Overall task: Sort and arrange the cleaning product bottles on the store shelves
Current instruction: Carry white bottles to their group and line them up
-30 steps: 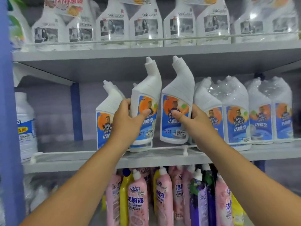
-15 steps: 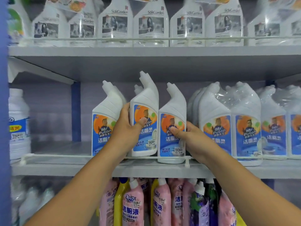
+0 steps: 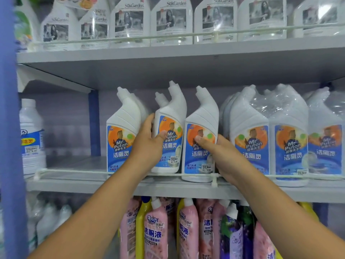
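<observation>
Three loose white angled-neck toilet cleaner bottles with blue and orange labels stand on the middle shelf (image 3: 84, 184). My left hand (image 3: 149, 144) grips the middle bottle (image 3: 170, 131), thumb across its label. My right hand (image 3: 218, 152) grips the right bottle (image 3: 200, 139), thumb on the label and fingers behind it. Its base sits at the wire rail (image 3: 112, 171). The left bottle (image 3: 121, 137) stands free beside my left wrist. Another bottle's neck (image 3: 160, 99) shows behind the middle one.
Shrink-wrapped packs of the same cleaner (image 3: 270, 143) fill the shelf to the right. A white jug (image 3: 31, 139) stands at far left by the blue upright (image 3: 9, 128). Clear-wrapped white bottles (image 3: 171, 21) line the shelf above; pink, yellow and purple bottles (image 3: 186, 230) crowd the shelf below.
Both held bottles came down from a raised position onto the middle shelf. The view has moved closer and slightly up.
</observation>
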